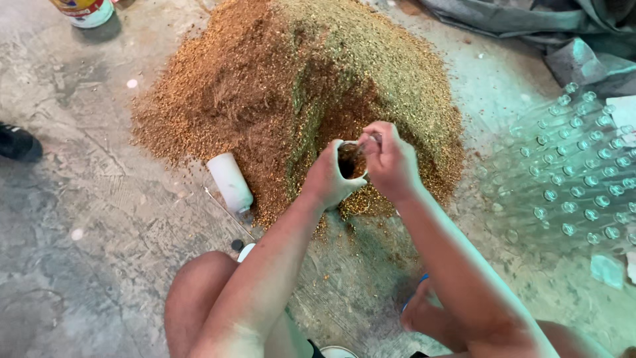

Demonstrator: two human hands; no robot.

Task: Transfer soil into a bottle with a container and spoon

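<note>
Heap: the mound of brown and greenish granular material (298,86) sat on the concrete floor (79,219) right before our knees, within reach of both arms.
Empties: a block of clear bottles (576,172) lay packed together at our right, apparently wrapped in clear film — close by, yet off the heap.
Left hand: our left hand (328,179) was wrapped firmly around a small clear jar (350,161), held just above the heap's near slope with its mouth turned up, so spill would fall back onto the pile.
Right hand: our right hand (391,162) was closed at the jar's mouth, fingers pinched together — on what exactly we could not tell.
White bottle: a small white bottle (230,182) lay on its side at the heap's left edge.
Can: a can (85,10) stood at the top left, well apart.
Shoe: a black shoe (18,142) showed at the left border.
</note>
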